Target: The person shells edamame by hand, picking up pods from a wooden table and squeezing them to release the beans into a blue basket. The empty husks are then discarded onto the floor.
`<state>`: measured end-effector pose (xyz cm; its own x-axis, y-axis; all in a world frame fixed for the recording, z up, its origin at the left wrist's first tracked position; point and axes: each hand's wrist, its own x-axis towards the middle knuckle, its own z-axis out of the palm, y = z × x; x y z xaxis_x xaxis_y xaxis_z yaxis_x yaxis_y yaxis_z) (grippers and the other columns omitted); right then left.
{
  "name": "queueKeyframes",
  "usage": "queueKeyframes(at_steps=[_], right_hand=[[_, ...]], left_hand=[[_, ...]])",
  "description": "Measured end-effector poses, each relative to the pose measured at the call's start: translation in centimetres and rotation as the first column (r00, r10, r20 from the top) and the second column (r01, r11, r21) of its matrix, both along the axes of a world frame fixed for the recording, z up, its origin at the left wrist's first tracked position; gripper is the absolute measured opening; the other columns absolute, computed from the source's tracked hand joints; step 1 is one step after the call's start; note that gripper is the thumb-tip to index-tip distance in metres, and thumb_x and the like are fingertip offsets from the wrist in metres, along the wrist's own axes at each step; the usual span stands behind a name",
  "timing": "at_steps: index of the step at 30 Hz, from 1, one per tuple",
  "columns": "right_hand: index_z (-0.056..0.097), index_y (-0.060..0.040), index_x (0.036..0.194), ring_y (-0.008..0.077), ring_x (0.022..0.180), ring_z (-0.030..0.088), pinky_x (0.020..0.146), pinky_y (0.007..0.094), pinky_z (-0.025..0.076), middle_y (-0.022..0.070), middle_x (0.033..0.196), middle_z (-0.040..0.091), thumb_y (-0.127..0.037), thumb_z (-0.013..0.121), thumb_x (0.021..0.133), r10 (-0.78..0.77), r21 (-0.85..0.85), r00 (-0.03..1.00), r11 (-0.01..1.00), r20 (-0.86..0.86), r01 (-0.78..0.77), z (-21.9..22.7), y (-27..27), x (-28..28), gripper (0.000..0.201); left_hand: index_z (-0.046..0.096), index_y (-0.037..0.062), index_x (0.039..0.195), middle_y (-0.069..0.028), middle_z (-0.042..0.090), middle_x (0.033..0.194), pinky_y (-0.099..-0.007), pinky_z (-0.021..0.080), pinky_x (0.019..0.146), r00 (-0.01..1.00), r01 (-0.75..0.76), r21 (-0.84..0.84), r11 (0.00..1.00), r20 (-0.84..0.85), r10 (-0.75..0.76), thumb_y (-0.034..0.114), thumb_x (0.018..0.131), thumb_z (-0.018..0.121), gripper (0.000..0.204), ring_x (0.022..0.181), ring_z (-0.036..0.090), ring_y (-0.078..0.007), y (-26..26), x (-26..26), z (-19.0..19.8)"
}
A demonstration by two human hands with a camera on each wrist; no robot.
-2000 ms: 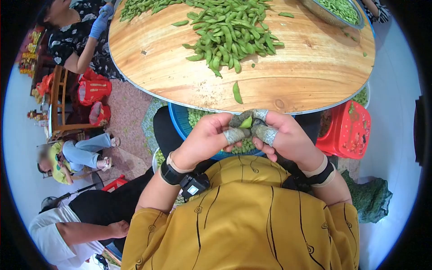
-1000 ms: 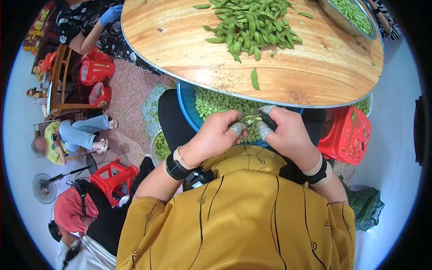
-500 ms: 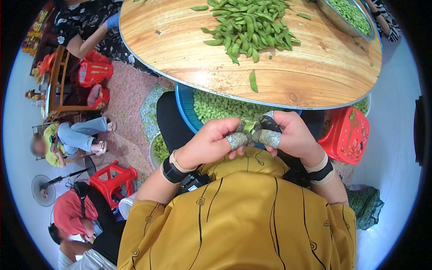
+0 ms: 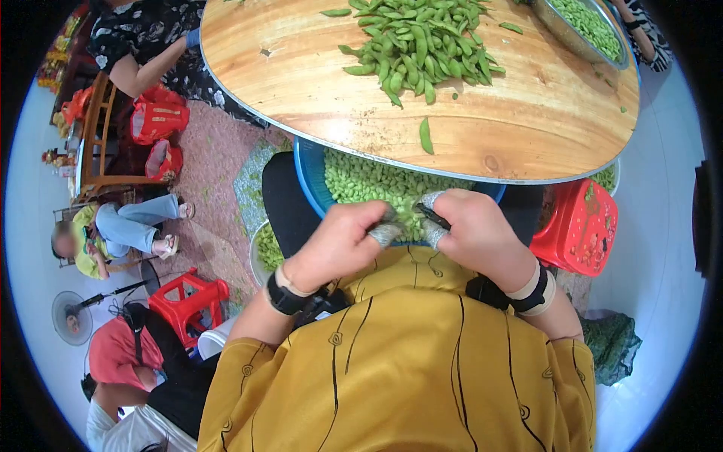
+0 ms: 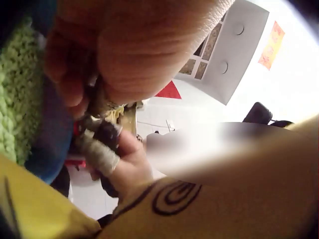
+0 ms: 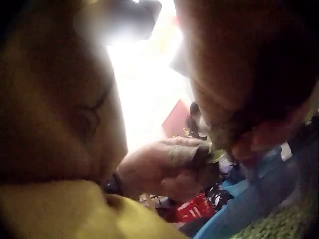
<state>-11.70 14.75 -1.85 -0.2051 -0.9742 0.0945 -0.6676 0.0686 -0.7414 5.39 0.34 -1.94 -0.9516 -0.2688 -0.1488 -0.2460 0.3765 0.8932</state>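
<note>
My left hand [image 4: 339, 241] and right hand [image 4: 478, 230] face each other low over a blue basin [image 4: 307, 184] of shelled green beans [image 4: 358, 177]. Both have grey wraps on thumb and forefinger, and their fingers curl inward. A yellow-green edamame pod [image 6: 215, 153] shows between the fingertips of the two hands in the right wrist view, pinched from both sides and mostly hidden. In the head view the left fingertips are blurred. A heap of whole edamame pods [image 4: 422, 49] lies on the wooden table [image 4: 527, 113], with one loose pod [image 4: 426, 135] nearer its front edge.
A metal bowl [image 4: 584, 34] of shelled beans stands at the table's back right. A red stool [image 4: 591, 226] is at the right, another red stool [image 4: 188, 301] at the left. A white bowl [image 4: 256, 252] sits by the left knee. Other people sit around.
The hands came together with a green pod between them half a second ago; now the fingertips stand a little farther apart. The table heap looks the same over the last second.
</note>
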Motion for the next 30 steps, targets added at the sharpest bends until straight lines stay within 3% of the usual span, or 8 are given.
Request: queueKeyframes(at_steps=[6,8,12,17,23,26,28,30], right_hand=[[0.057,-0.0031,0.084,0.0374,0.076,0.059,0.068,0.0452,0.047,0.0174,0.075,0.058,-0.014,0.063,0.079,-0.159,0.007,0.979,0.987,-0.125,0.161,2.3,-1.1,-1.1,0.014],[0.057,-0.0022,0.087,0.0376,0.076,0.059,0.067,0.0455,0.048,0.0173,0.077,0.059,-0.014,0.064,0.079,-0.201,-0.046,0.959,0.98,-0.198,0.196,2.4,-2.3,-1.8,0.015],[0.056,-0.0003,0.087,0.0379,0.076,0.059,0.067,0.0459,0.048,0.0183,0.081,0.059,-0.007,0.065,0.076,-0.324,-0.144,0.902,0.945,-0.286,0.294,1.3,-4.3,-2.2,0.016],[0.057,0.0006,0.088,0.0378,0.077,0.06,0.065,0.045,0.048,0.0201,0.081,0.059,-0.007,0.066,0.071,-0.289,-0.114,0.916,0.957,-0.279,0.268,0.7,-4.3,-2.3,0.021],[0.059,0.0019,0.084,0.0283,0.059,0.057,0.058,0.036,0.046,0.0178,0.068,0.059,-0.009,0.067,0.074,-0.168,-0.045,0.967,0.983,0.193,0.18,1.6,-1.6,-1.9,0.017],[0.062,0.0012,0.087,0.0154,0.057,0.052,0.057,0.0308,0.045,0.0127,0.064,0.057,-0.011,0.067,0.077,-0.086,-0.006,0.931,0.996,0.356,0.094,2.3,-0.8,-2.2,0.017],[0.062,0.0007,0.089,0.0116,0.06,0.051,0.057,0.0297,0.045,0.0114,0.065,0.057,-0.011,0.067,0.077,-0.058,-0.043,0.915,0.996,0.399,0.081,2.4,-1.0,-2.4,0.017],[0.063,0.0003,0.091,0.0078,0.062,0.05,0.058,0.0286,0.045,0.0101,0.066,0.057,-0.011,0.066,0.078,-0.03,-0.082,0.896,0.994,0.444,0.074,2.2,-1.4,-2.5,0.018]], left_hand=[[0.059,-0.0009,0.085,-0.0142,0.061,0.069,-0.0362,0.049,0.058,0.881,-0.206,-0.542,0.815,0.26,0.396,0.011,0.077,0.066,0.016,0.065,0.063,-0.0284,-3.9,6.8,1.7],[0.059,-0.0005,0.085,-0.0187,0.063,0.076,-0.0412,0.049,0.061,0.697,0.026,-0.781,0.623,0.461,0.549,0.012,0.077,0.068,0.017,0.074,0.064,-0.0364,-5.2,9.8,0.5],[0.06,0.0021,0.085,-0.019,0.064,0.079,-0.0471,0.049,0.062,0.65,0.088,-0.858,0.507,0.435,0.623,0.014,0.077,0.067,0.016,0.07,0.061,-0.0393,-5.4,11.9,-0.5],[0.062,0.0008,0.092,-0.0203,0.063,0.083,-0.0397,0.049,0.066,0.947,-0.261,-0.565,0.783,0.009,0.322,0.011,0.082,0.064,0.015,0.077,0.061,-0.0376,-2.7,4.0,1.2],[0.063,-0.0005,0.099,-0.01,0.063,0.077,-0.0315,0.049,0.064,0.872,-0.403,-0.44,0.802,-0.45,0.191,0.006,0.087,0.053,0.016,0.066,0.06,-0.0231,-0.3,-3.8,2.6],[0.061,-0.0002,0.101,-0.0046,0.064,0.078,-0.0246,0.046,0.06,1.0,-0.021,0.074,0.997,0.008,0.021,0.01,0.092,0.047,0.019,0.062,0.056,-0.0138,-1.3,-4.0,2.9],[0.06,-0.0006,0.101,-0.0034,0.06,0.074,-0.0204,0.04,0.053,0.982,-0.115,0.393,0.913,0.183,0.044,0.017,0.096,0.046,0.023,0.057,0.049,-0.0074,-1.5,-4.1,3.3],[0.059,-0.0012,0.098,-0.0028,0.059,0.071,-0.0201,0.035,0.047,0.984,-0.162,0.78,0.605,0.171,0.044,0.013,0.095,0.046,0.02,0.052,0.045,-0.0061,-2.1,-3.6,3.2]])
